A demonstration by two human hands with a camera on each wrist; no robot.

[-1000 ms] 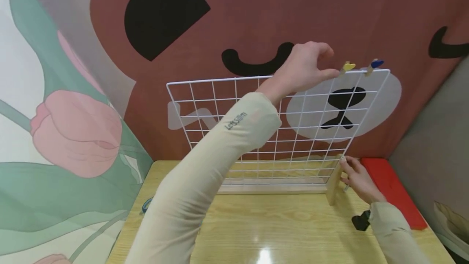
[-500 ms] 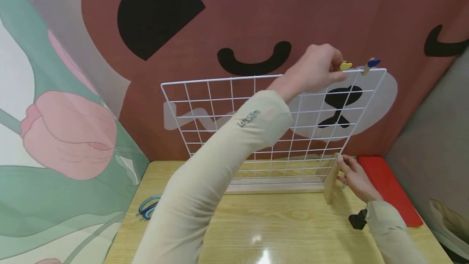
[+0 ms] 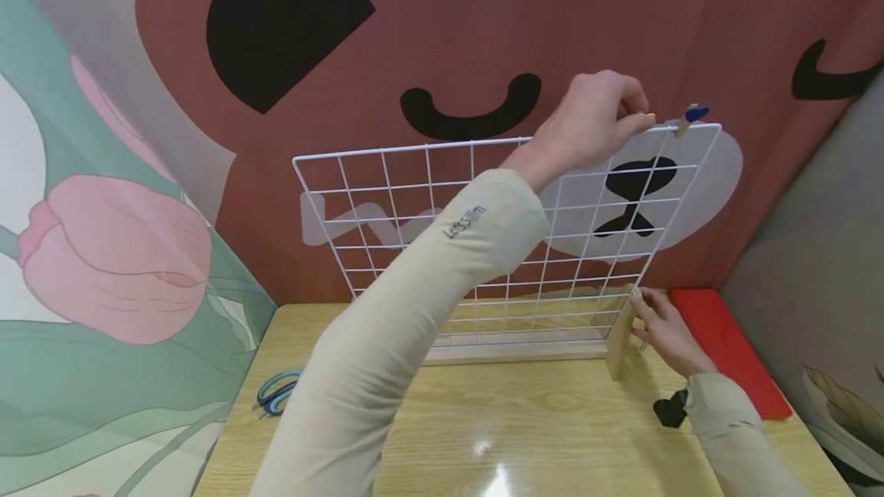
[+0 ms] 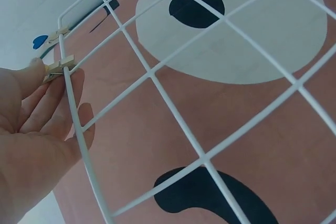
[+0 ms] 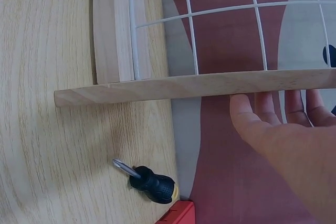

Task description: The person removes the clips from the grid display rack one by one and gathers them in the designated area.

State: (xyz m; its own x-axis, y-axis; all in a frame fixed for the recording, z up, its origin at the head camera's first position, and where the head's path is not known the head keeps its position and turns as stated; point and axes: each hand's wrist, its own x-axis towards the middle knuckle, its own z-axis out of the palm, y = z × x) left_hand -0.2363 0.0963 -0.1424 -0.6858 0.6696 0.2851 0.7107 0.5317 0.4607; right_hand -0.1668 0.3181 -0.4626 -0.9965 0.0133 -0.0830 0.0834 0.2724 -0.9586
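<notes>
My left hand (image 3: 594, 117) pinches a small wooden clothespin (image 4: 60, 67) on the top wire of the white wire grid (image 3: 383, 149). In the head view the fingers hide most of this clothespin. A second clothespin with a blue heart (image 3: 693, 116) clips the same wire farther right. Lower down, my right hand (image 3: 666, 332) touches the outer side of the wooden side post (image 3: 619, 343) that stands at the grid's right end. Its fingertips meet the post in the right wrist view; my fingers look nearly straight there.
A short black-handled screwdriver (image 5: 152, 184) lies on the wooden table (image 3: 525, 436) beside the post. The red case (image 3: 732, 351) sits at the table's right back edge. Blue looped handles (image 3: 272, 393) of a tool show left of my left sleeve, which hides its rest.
My left hand has come from beside the yellow-hearted clothespin onto it, and its fingers now pinch it. The right hand stays at the post. The head view has shifted slightly.
</notes>
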